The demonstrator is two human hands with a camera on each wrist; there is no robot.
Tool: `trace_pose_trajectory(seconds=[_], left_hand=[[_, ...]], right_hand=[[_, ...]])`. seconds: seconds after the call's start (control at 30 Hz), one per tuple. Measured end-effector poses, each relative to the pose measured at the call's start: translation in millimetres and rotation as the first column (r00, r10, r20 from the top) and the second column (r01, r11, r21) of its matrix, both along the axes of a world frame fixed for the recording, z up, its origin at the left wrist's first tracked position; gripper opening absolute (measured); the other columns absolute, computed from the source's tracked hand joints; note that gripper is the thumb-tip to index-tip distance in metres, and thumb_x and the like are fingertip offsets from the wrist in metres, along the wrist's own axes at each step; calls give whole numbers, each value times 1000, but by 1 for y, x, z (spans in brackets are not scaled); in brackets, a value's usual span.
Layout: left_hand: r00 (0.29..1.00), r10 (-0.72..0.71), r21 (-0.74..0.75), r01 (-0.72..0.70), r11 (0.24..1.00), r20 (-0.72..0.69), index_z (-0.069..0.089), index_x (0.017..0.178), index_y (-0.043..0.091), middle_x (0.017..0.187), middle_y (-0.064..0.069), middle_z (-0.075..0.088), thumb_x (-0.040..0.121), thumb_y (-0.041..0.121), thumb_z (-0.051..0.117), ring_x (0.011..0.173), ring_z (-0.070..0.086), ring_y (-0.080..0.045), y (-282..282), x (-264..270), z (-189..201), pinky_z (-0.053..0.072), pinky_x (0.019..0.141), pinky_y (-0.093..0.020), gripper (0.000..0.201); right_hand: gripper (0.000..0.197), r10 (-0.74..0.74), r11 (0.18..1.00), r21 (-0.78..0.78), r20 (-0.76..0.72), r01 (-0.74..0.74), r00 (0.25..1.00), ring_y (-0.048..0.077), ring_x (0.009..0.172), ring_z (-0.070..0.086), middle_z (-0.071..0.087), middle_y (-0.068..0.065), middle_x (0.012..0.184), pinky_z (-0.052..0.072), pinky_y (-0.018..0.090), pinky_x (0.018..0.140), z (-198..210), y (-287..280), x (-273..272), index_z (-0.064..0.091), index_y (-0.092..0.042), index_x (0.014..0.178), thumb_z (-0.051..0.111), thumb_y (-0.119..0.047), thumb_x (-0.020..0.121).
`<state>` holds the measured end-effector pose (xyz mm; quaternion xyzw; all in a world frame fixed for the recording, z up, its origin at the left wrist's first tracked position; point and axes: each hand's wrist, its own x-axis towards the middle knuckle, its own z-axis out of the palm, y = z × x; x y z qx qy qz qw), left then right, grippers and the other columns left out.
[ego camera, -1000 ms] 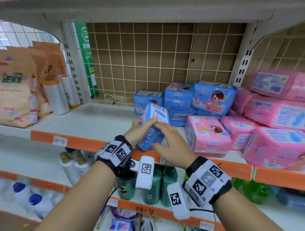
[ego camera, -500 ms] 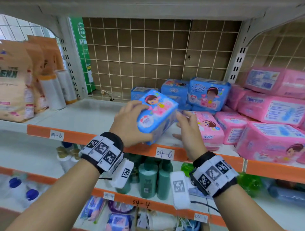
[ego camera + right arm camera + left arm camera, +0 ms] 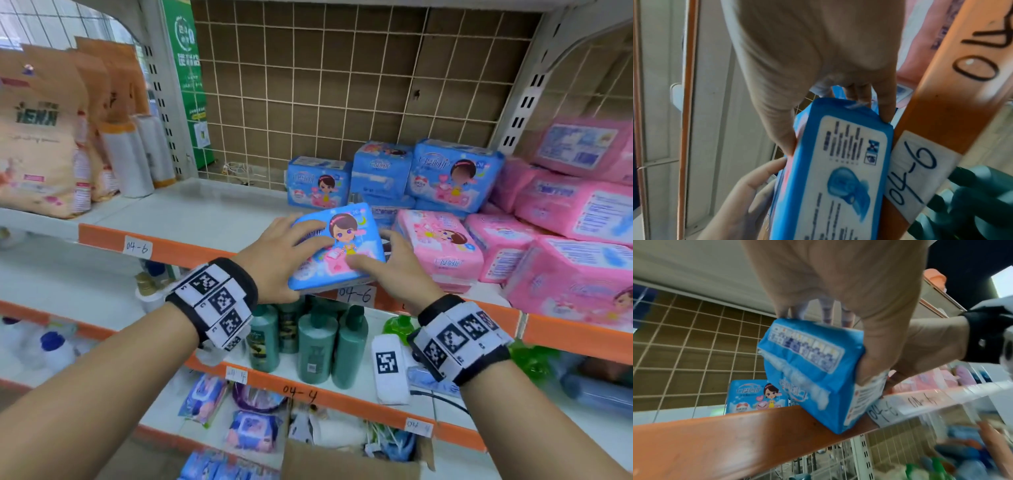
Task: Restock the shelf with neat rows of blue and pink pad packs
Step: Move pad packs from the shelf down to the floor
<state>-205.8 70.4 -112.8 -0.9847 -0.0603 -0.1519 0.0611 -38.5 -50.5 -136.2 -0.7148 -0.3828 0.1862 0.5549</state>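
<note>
Both hands hold one blue pad pack (image 3: 342, 246) (image 3: 813, 369) (image 3: 834, 170) over the orange front edge of the shelf (image 3: 171, 246), its cartoon-girl face turned up toward me. My left hand (image 3: 277, 253) (image 3: 838, 293) grips its left side, fingers on top. My right hand (image 3: 394, 267) (image 3: 818, 56) grips its right side, thumb on the front face. Further back stand more blue packs (image 3: 394, 174) (image 3: 756, 397). Pink packs (image 3: 442, 246) lie right of the held pack and are stacked further right (image 3: 579, 205).
Bare white shelf (image 3: 191, 212) lies left of the blue packs. Tan bags and white rolls (image 3: 68, 130) fill the far left. A wire grid (image 3: 342, 78) backs the shelf. Green bottles (image 3: 315, 346) stand on the shelf below; a cardboard box (image 3: 349, 459) sits at the bottom.
The blue pack has been turned from edge-up to picture face up and tilted back toward me. Both hands shifted their grip on its sides and came down to the shelf's front edge.
</note>
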Motion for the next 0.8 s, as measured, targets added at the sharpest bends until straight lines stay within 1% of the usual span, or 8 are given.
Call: trace_pose_trajectory(seconds=[0.1,0.23,0.37,0.43,0.53,0.6,0.7,0.8], left_hand=[[996,-86,233,85,969,-3,63,119,14,117,-20,60,42,13,85,105,55,-49,-1,1,2,46,88,-58,81],[999,-22,365,5,931,44,57,127,23,123,-17,60,34,26,91,113,55,-44,-1,-4,3,40,85,-67,99],[983,99,-47,-92,995,158,18,141,34,149,-18,26,54,69,67,134,28,-40,-1,-5,10,19,105,-62,106],[957,135,-158,-96,983,255,16,142,36,151,-13,23,59,73,60,138,22,-34,3,1,19,18,110,-57,101],[956,284,-182,-267,946,74,14,146,36,155,0,16,61,69,67,143,8,-22,18,17,28,7,113,-55,106],[937,342,-159,-348,924,-62,17,146,35,156,3,15,65,66,66,143,10,-19,24,29,25,8,114,-53,100],[932,348,-200,-362,911,-100,24,144,32,153,0,23,70,59,67,140,19,-21,32,45,21,22,113,-43,90],[897,424,-183,-440,879,-122,24,144,32,152,-1,26,74,56,65,138,22,-24,41,56,20,31,106,-42,84]], right_hand=[[20,145,985,124,-243,-118,959,10,74,67,66,8,99,55,22,64,8,-1,-5,58,-16,94,71,-12,79],[49,168,971,215,-287,-108,943,12,78,68,66,9,103,56,27,65,6,-1,-5,50,-15,108,76,-3,69],[88,100,968,243,-131,-66,986,16,115,57,52,6,131,48,40,96,1,6,-7,30,-14,136,82,-6,65],[99,83,963,258,-14,-77,996,-1,121,48,46,-5,135,42,27,103,1,11,-7,21,-15,142,83,-10,65],[95,113,956,259,116,-140,987,-31,100,42,40,-25,119,36,-4,81,-4,17,-5,18,-13,140,79,-3,68],[82,160,960,218,92,-177,983,-26,94,50,43,-23,115,41,-1,77,-7,21,-2,23,-24,129,74,3,72],[61,168,978,117,55,-173,984,0,98,61,56,-1,115,51,17,81,3,28,4,35,-27,110,75,1,72],[73,162,979,-154,186,-134,969,10,115,48,46,-1,123,40,15,91,20,29,15,32,-15,132,76,-8,74]])
